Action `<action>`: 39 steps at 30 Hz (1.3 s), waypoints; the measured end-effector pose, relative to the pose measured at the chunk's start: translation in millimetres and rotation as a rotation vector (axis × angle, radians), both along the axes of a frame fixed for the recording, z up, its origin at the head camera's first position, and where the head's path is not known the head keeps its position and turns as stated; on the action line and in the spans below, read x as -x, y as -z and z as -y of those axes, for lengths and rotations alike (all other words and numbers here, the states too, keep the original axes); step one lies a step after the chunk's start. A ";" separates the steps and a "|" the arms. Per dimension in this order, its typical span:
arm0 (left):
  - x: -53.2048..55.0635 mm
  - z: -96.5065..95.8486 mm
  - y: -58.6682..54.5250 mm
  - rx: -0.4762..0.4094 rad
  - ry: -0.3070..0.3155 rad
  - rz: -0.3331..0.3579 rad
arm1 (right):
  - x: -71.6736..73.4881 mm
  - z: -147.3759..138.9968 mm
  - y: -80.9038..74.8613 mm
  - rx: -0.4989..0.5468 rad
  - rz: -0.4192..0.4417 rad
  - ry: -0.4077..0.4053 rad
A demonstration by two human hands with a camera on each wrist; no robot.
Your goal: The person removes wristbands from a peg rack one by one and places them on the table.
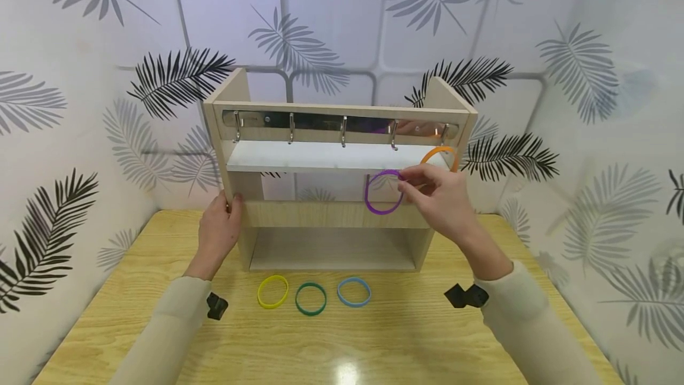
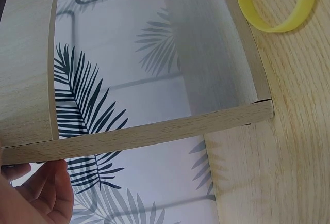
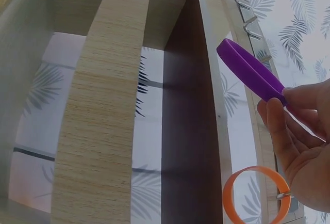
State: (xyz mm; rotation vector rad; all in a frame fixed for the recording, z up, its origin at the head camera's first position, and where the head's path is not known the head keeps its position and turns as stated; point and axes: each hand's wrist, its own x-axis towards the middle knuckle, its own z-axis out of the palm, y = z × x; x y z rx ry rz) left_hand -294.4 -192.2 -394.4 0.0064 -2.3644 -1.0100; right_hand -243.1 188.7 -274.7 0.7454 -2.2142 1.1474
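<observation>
My right hand [image 1: 438,198] pinches a purple silicone wristband [image 1: 367,195] by its right side, below the metal hook rail [image 1: 320,120] of a small wooden shelf unit [image 1: 342,214]. In the right wrist view, the purple wristband [image 3: 250,72] is tilted between thumb and fingertips, apart from the hooks. An orange wristband [image 3: 230,215] hangs on the hook at the rail's right end, partly behind my right hand in the head view. With my left hand [image 1: 220,227] I grip the unit's left side panel. The left wrist view shows curled fingers [image 2: 54,193] at the panel's edge.
A yellow wristband [image 1: 259,296], a green wristband [image 1: 298,305] and a light-blue wristband [image 1: 352,304] lie in a row on the wooden table [image 1: 278,349] before the unit. Behind it stands a leaf-patterned wall [image 1: 331,16]. A white shelf [image 1: 320,156] sits below the hooks.
</observation>
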 end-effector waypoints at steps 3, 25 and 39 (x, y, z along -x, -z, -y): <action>-0.1 -0.2 -0.2 0.006 -0.003 -0.001 | -0.1 -1.4 5.3 -0.018 0.008 -0.007; 1.3 -0.1 1.0 0.001 0.003 0.003 | -6.1 -8.1 44.2 -0.128 0.041 -0.001; 1.8 0.7 2.1 -0.002 0.004 -0.002 | -8.1 -13.0 66.7 -0.161 0.074 -0.018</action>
